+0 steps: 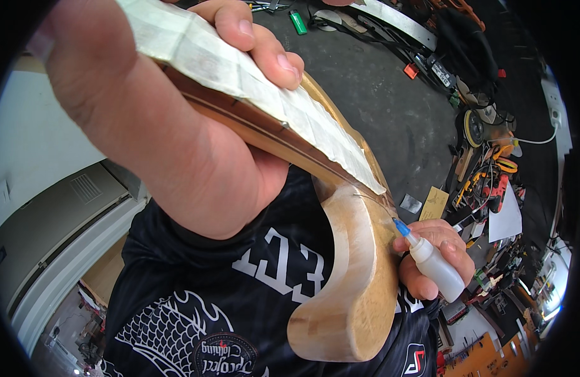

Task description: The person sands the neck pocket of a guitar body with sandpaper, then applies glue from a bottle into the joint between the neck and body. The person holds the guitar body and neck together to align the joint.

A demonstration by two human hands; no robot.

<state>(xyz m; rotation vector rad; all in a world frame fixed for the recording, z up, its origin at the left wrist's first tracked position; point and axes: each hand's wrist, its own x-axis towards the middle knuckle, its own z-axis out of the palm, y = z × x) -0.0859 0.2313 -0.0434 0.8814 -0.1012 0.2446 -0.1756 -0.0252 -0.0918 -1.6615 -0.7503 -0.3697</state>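
An electric guitar's neck, its fretboard covered with strips of pale masking tape (239,78), slants from the upper left toward the middle of the head view. My left hand (170,144) is wrapped around the neck, with fingertips resting on the far edge of the tape. The bare wooden guitar body (356,283) hangs below, against my dark printed shirt. Near the end of the fretboard, my right hand (437,245) grips a small translucent squeeze bottle (437,270) with a blue cap. From the cap a thin dark tip reaches toward the fretboard's edge.
Behind the guitar lies a dark workbench (365,88) with a green lighter (297,22) and a yellowish card (434,204). Tools and cables crowd its right side, among them a red power tool (496,191). A white sheet of paper (507,217) lies beside it.
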